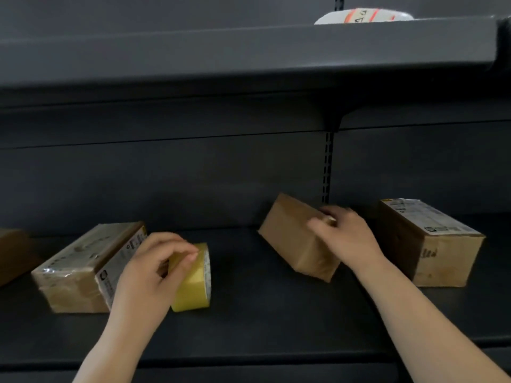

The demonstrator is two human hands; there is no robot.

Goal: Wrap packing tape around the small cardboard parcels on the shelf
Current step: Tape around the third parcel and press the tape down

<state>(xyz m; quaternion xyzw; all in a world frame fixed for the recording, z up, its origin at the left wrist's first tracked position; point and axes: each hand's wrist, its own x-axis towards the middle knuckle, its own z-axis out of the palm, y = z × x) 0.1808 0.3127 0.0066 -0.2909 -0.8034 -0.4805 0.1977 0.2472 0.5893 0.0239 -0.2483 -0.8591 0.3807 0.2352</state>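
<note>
On shelf (pixel 262 313), 7 o'clock: left hand (pixel 146 272) grips yellow tape roll (pixel 193 286) | 2 o'clock: right hand (pixel 345 236) holds tilted plain parcel (pixel 293 239) | step: fetching parcel | next: likely free tape end

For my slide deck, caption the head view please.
Left hand grips yellow tape roll while right hand tilts plain cardboard parcel on dark shelf.

Left hand (pixel 149 272) grips yellow tape roll (pixel 193 283); right hand (pixel 345 233) holds tilted parcel (pixel 293 236).
</note>
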